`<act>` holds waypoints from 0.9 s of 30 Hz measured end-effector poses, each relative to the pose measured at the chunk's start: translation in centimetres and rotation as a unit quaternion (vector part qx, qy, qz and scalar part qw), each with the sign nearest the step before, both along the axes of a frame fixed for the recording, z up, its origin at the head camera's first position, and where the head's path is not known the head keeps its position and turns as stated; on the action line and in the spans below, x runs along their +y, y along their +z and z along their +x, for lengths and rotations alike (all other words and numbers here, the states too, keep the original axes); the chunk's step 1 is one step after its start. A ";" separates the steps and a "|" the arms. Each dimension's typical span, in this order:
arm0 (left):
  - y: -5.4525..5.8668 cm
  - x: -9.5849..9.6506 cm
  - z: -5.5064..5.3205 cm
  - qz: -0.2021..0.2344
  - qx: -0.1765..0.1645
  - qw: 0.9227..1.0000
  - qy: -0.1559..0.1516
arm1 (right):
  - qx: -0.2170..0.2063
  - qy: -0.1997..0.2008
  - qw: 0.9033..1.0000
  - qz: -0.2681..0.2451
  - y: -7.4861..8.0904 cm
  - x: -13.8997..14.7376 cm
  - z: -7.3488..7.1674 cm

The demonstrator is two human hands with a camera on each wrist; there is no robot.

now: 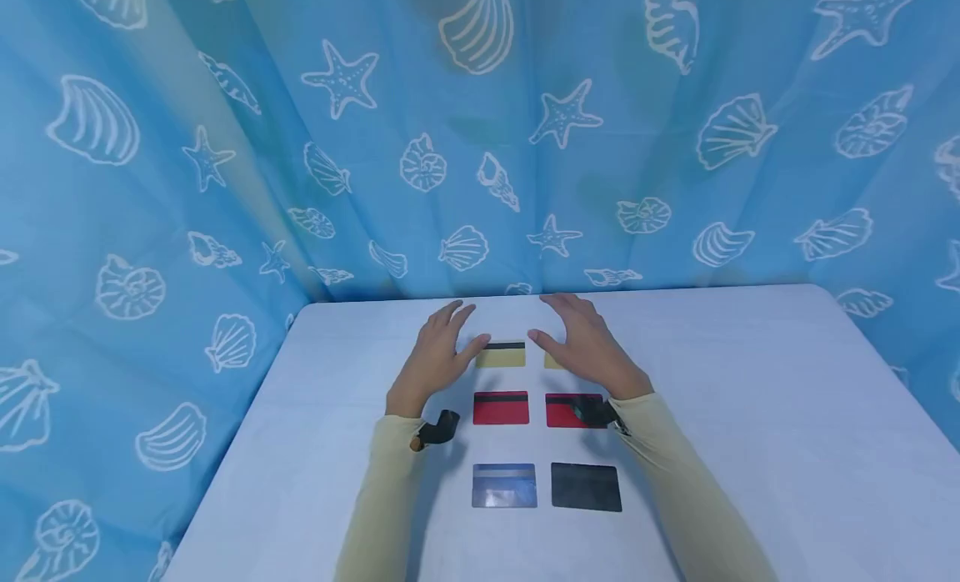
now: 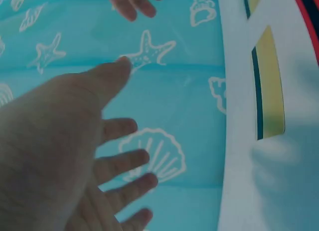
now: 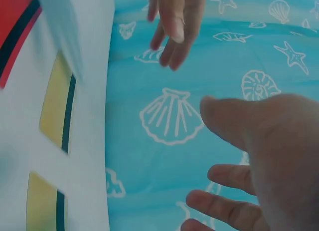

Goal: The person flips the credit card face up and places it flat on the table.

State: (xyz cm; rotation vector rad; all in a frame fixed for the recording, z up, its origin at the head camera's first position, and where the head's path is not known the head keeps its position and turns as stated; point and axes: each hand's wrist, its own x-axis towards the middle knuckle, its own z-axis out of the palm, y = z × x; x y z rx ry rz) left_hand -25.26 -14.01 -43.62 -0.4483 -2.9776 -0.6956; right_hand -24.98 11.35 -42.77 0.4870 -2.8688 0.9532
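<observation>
My left hand (image 1: 435, 353) hovers over the table's far part with fingers spread and relaxed, holding nothing. Opposite it, my right hand (image 1: 588, 344) is also raised, fingers loosely extended, palm facing the left. Between and below them lie cards in two columns. A gold card (image 1: 501, 356) with a dark stripe sits by the left thumb; a second gold card (image 1: 552, 363) is partly hidden under the right hand. Nearer are two red cards, one on the left (image 1: 501, 410) and one on the right (image 1: 561, 410). Closest are a blue-grey card (image 1: 504, 492) and a black card (image 1: 586, 487).
The cards lie flat on a white-covered table (image 1: 750, 398). A blue curtain (image 1: 480, 148) with white shells and starfish hangs behind the table's far edge and along its left side. A dark wrist camera (image 1: 438, 428) is strapped at the left wrist.
</observation>
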 end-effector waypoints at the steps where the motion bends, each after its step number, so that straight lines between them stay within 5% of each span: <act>1: -0.1 -0.1 -0.2 0.013 -0.003 1.000 0.000 | -0.002 0.002 1.000 -0.013 0.0 -0.3 -0.2; 7: -1.2 -0.5 -1.0 0.037 -0.033 0.998 0.024 | -0.043 0.022 0.997 -0.053 -0.5 -1.5 -0.7; 16: -2.1 -0.4 -1.6 0.039 -0.066 0.996 0.033 | -0.074 0.024 0.996 -0.044 -1.6 -1.7 -1.5; 27: -3.0 -0.7 -1.9 0.053 -0.117 0.991 0.035 | -0.175 0.002 0.985 -0.010 -2.8 -2.2 -2.3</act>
